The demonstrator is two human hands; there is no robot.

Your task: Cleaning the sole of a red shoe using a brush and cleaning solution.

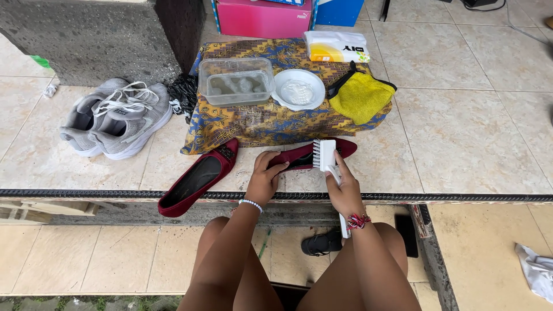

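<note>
- On the tiled ledge at far left, a pair of grey sneakers with white laces is set side by side, well apart from the hands.
- Just right of them, a dark red flat shoe is laid at a slant, its toe touching the edge of a blue and yellow patterned cloth.
- On that cloth, a clear plastic tub of cloudy water, a white bowl and a yellow rag are lined up; a white and yellow packet is placed behind them.
- A second dark red flat shoe is gripped at its heel opening by the left hand, fingers closed around the rim.
- A white scrub brush is clasped by its handle in the right hand, fingers wrapped tight, and its bristles are pressed against that shoe.
- Below the ledge, a black sandal is seen between the knees.
</note>
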